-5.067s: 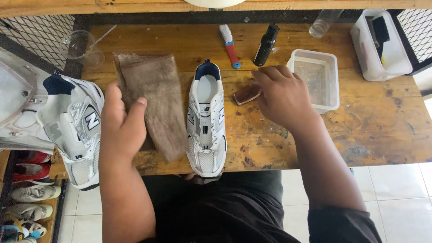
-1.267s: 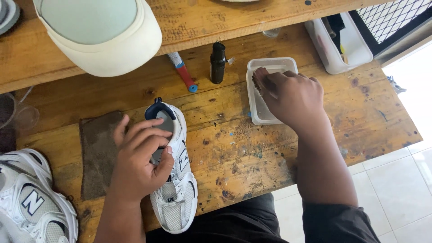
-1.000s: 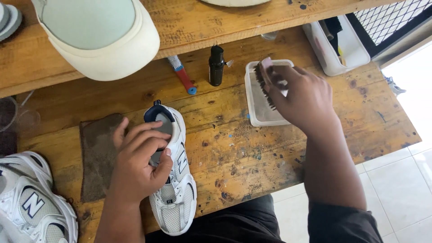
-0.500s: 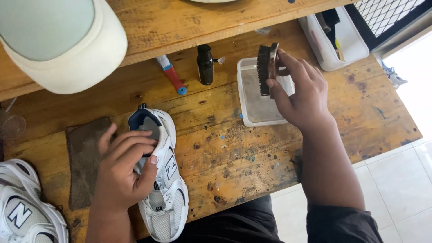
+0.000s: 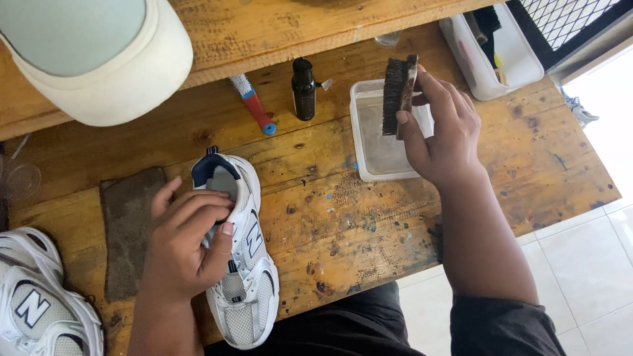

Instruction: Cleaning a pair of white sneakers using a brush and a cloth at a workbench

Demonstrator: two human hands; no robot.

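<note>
While left hand [image 5: 188, 247] pins sneaker [image 5: 241, 264], right hand [image 5: 443, 132] lifts brush [image 5: 397, 94].

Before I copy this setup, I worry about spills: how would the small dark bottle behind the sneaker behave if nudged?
The dark bottle stands upright, tall and narrow, so it would probably tip easily. Being round, it might then roll toward the clear tray or the toothbrush.

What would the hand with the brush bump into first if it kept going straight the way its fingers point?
Probably the long white bin at the table's back edge. The right hand holds the brush above the clear tray; its height is unclear.
</note>
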